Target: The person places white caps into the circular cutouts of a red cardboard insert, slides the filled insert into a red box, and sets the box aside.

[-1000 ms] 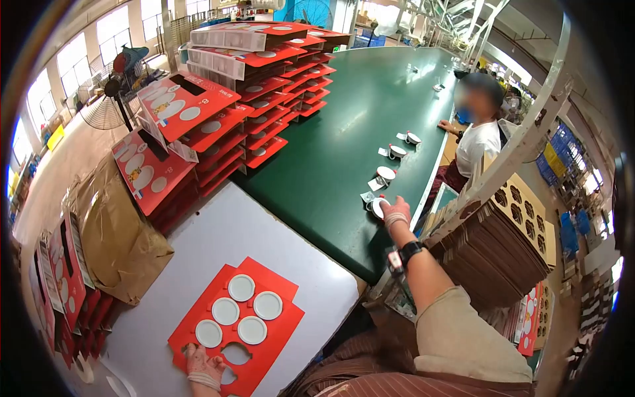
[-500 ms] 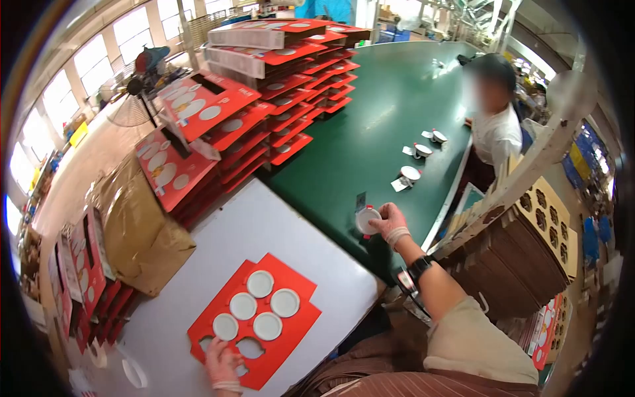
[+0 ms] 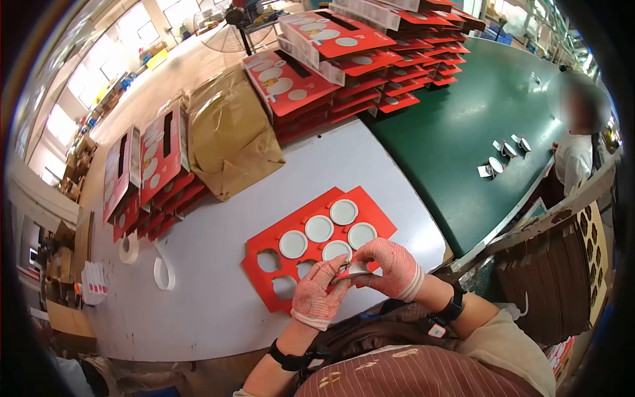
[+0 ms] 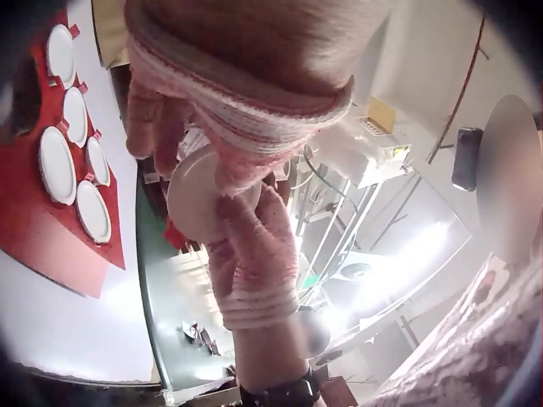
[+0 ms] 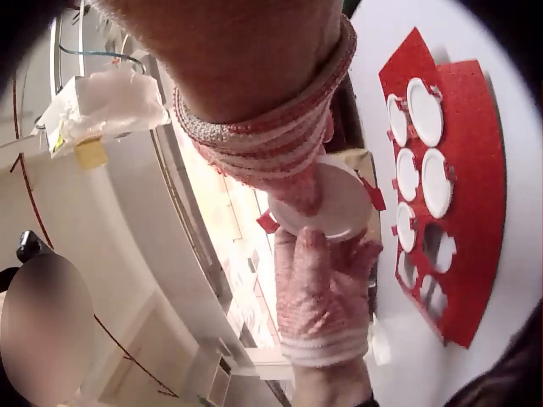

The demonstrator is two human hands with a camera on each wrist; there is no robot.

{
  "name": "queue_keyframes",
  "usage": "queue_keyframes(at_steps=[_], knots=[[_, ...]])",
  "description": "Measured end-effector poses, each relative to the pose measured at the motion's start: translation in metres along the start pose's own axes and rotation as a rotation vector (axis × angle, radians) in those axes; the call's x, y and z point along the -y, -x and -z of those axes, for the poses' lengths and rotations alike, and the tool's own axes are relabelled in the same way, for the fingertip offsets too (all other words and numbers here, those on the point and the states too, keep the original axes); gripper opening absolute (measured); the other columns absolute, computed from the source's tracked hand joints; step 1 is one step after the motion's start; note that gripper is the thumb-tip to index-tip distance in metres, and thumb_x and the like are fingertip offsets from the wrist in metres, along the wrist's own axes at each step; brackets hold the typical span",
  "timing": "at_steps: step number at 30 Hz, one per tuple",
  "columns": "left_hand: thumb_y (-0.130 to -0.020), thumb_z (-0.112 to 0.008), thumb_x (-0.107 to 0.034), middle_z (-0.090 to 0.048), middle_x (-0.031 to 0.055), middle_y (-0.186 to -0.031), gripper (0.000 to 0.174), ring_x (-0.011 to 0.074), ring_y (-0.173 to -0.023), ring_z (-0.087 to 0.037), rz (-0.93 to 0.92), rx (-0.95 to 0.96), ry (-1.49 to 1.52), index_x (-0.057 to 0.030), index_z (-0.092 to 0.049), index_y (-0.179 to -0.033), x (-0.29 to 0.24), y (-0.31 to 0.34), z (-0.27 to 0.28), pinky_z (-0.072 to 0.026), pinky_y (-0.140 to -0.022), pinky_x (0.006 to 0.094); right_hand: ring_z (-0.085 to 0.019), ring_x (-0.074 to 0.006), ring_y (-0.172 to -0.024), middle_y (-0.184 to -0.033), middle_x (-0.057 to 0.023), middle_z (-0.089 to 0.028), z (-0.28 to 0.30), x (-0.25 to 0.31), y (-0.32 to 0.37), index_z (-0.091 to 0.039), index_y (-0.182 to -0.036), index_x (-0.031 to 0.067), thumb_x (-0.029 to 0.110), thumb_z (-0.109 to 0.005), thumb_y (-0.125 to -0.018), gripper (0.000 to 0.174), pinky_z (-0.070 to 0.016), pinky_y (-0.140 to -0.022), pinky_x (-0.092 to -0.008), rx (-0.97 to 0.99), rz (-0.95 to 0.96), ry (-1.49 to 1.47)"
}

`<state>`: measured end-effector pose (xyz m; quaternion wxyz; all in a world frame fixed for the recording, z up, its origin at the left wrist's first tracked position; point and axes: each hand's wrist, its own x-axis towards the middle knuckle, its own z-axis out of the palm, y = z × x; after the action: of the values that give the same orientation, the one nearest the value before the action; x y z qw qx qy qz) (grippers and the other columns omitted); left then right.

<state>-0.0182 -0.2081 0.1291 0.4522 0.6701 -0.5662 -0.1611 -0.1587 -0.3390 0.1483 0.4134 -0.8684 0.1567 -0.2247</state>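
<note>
Gloved left hand and right hand meet, bent inward, grips narrow, pinching round white lid (red tabs at edges), raised over near edge of red card on pale tabletop.

The hands partly cover the white disc; the head view's top edge cuts off the box stack.

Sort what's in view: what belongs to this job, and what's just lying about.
In the job:
white disc, held in the left hand and right hand
red card with holes
five white discs set in it
likely the white pieces on the green table

Apparently just lying about:
white rolls
brown parcel
fan
stacked red boxes, possibly for later
</note>
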Motion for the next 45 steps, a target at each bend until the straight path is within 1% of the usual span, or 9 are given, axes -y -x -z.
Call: queue_keyframes(at_steps=[10, 12, 25, 28, 31, 33, 40, 44, 45], knots=[[-0.075, -0.067, -0.009, -0.056, 0.0057, -0.087, 0.043, 0.0180, -0.065, -0.056, -0.022, 0.201, -0.013, -0.0138, -0.053, -0.116, 0.004, 0.028, 0.031, -0.0470, -0.059, 0.0283, -0.061, -0.0279, -0.079, -0.086, -0.0136, -0.060, -0.015, 0.017, 0.000, -0.052, -0.102, 0.0019, 0.022, -0.077, -0.068, 0.047, -0.0496, -0.071, -0.0346, 0.224, -0.058, -0.112], [-0.074, -0.065, -0.002, -0.056, 0.0037, -0.088, 0.043, 0.0098, -0.075, -0.059, 0.297, 0.281, 0.227, -0.0116, -0.051, -0.113, 0.005, 0.036, 0.027, -0.0493, -0.065, 0.0266, -0.062, -0.0280, -0.081, -0.086, -0.0143, -0.061, -0.017, 0.018, 0.000, -0.052, -0.103, 0.0018, 0.022, -0.076, -0.069, 0.046, -0.0499, -0.071, -0.0344, 0.255, -0.071, -0.102], [-0.081, -0.061, -0.004, -0.056, 0.0084, -0.097, 0.050, 0.0131, -0.065, -0.058, 0.779, 0.269, 0.776, -0.0114, -0.035, -0.123, 0.045, 0.053, 0.001, -0.0488, -0.051, 0.0289, -0.065, -0.0215, -0.071, -0.087, -0.0132, -0.065, -0.042, -0.006, 0.004, -0.056, -0.107, 0.0038, 0.024, -0.064, -0.079, 0.035, -0.0512, -0.066, -0.0313, 0.434, -0.484, -0.122], [-0.082, -0.057, -0.004, -0.056, 0.0113, -0.097, 0.059, 0.0195, -0.063, -0.060, 0.660, 0.222, 0.653, -0.0098, -0.025, -0.132, 0.057, 0.049, 0.010, -0.0518, -0.052, 0.0311, -0.064, -0.0202, -0.070, -0.086, -0.0125, -0.065, -0.038, -0.006, -0.009, -0.056, -0.107, 0.0035, 0.025, -0.063, -0.081, 0.035, -0.0512, -0.066, -0.0309, 0.407, -0.586, -0.106], [-0.083, -0.058, -0.010, -0.053, 0.0146, -0.106, 0.064, 0.0223, -0.064, -0.061, 0.921, -0.071, 0.640, -0.0116, -0.022, -0.136, 0.085, 0.041, 0.019, -0.0531, -0.051, 0.0342, -0.064, -0.0205, -0.074, -0.087, -0.0138, -0.065, -0.044, -0.020, -0.018, -0.056, -0.107, 0.0026, 0.025, -0.063, -0.081, 0.035, -0.0511, -0.069, -0.0309, 0.343, -0.612, -0.190], [-0.083, -0.059, -0.016, -0.051, 0.0158, -0.112, 0.057, 0.0241, -0.061, -0.060, 1.250, -0.220, 0.868, -0.0104, -0.030, -0.131, 0.100, 0.039, 0.023, -0.0532, -0.048, 0.0359, -0.063, -0.0231, -0.085, -0.092, -0.0163, -0.064, -0.045, -0.019, -0.026, -0.055, -0.110, 0.0016, 0.027, -0.063, -0.081, 0.039, -0.0502, -0.075, -0.0314, 0.297, -0.607, -0.162], [-0.085, -0.058, -0.022, -0.055, 0.0110, -0.103, 0.030, 0.0244, -0.059, -0.060, 1.424, -0.154, 1.074, -0.0066, -0.045, -0.107, 0.114, 0.040, 0.021, -0.0514, -0.042, 0.0343, -0.061, -0.0278, -0.092, -0.100, -0.0178, -0.063, -0.070, -0.034, -0.037, -0.055, -0.112, 0.0025, 0.031, -0.062, -0.080, 0.044, -0.0480, -0.082, -0.0339, 0.233, -0.642, -0.078], [-0.081, -0.064, -0.023, -0.051, 0.0098, -0.111, 0.029, 0.0278, -0.063, -0.059, 1.373, -0.121, 1.271, -0.0136, -0.047, -0.102, 0.122, 0.050, 0.000, -0.0479, -0.045, 0.0379, -0.061, -0.0289, -0.092, -0.101, -0.0178, -0.062, -0.066, -0.021, -0.043, -0.055, -0.112, 0.0037, 0.033, -0.061, -0.080, 0.043, -0.0476, -0.081, -0.0346, 0.268, -0.665, 0.098], [-0.081, -0.063, -0.021, -0.052, 0.0071, -0.097, 0.022, 0.0266, -0.062, -0.058, 1.348, -0.106, 1.266, -0.0179, -0.045, -0.094, 0.116, 0.047, -0.002, -0.0480, -0.046, 0.0384, -0.061, -0.0297, -0.092, -0.100, -0.0179, -0.062, -0.067, -0.023, -0.043, -0.056, -0.111, 0.0041, 0.033, -0.060, -0.080, 0.042, -0.0475, -0.081, -0.0355, 0.271, -0.657, 0.125]])
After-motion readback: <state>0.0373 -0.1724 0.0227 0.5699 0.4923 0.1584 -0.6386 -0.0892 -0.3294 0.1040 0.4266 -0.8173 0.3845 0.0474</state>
